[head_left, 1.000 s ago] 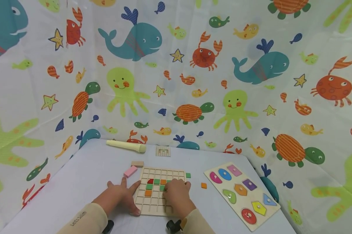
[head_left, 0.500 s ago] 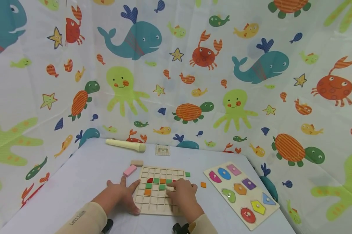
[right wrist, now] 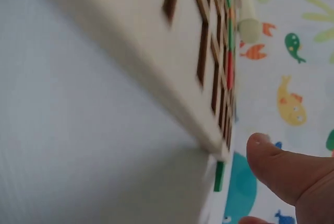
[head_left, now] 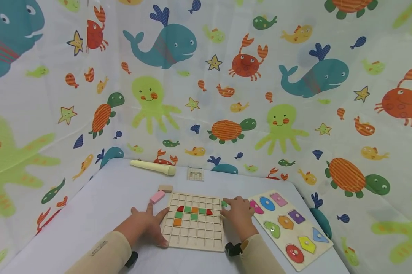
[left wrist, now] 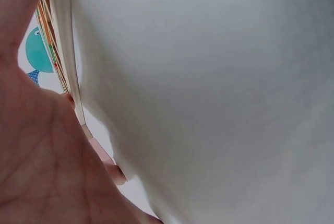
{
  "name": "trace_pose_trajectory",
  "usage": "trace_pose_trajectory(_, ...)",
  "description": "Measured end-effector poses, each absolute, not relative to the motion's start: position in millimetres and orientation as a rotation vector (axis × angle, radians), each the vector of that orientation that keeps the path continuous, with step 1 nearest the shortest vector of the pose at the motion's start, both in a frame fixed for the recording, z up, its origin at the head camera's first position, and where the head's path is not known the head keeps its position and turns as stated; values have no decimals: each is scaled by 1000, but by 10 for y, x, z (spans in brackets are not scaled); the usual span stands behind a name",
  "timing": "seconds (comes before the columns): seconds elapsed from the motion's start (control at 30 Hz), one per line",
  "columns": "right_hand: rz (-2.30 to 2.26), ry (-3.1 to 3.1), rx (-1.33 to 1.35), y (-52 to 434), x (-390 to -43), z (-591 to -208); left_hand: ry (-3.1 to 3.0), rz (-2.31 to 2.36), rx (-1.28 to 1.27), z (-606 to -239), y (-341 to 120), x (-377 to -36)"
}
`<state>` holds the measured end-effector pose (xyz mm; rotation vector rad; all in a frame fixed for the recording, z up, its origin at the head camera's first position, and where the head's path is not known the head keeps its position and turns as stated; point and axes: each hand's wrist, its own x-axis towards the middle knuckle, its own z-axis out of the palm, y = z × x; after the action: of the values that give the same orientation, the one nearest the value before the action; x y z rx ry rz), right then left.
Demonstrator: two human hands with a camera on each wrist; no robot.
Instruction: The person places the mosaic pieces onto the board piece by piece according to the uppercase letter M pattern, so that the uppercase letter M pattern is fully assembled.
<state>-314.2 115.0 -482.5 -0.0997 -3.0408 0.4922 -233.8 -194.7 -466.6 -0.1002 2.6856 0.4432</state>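
Fingers of your left hand (head_left: 145,224) lie flat and spread against the left edge of the wooden grid board (head_left: 196,234) at table centre. Your right hand (head_left: 239,213) sits just right of it, fingertips seemingly on the green tile (head_left: 224,204); grip unclear.

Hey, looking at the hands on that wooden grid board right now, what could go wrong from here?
The right hand is at the small green tile lying beside the grid board; the flat tile sits close against the board's edge, so the fingers may struggle to lift it or push it away. Only the left hand steadies the board, at its left edge, so a nudge from the right might shift it and unsettle the loose coloured tiles already in the grid.
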Motion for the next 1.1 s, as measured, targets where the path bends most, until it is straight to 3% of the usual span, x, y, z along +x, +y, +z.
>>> trace_pose_trajectory(0.43, 523, -3169, -93, 1256, -3471, -4796, 2678, 452, -117, -4646, -1940, -2370)
trace_pose_trajectory(1.1, 394, -3153, -43, 1215, -3573, -4775, 2669, 448, -122, -4644, -1922, -2357)
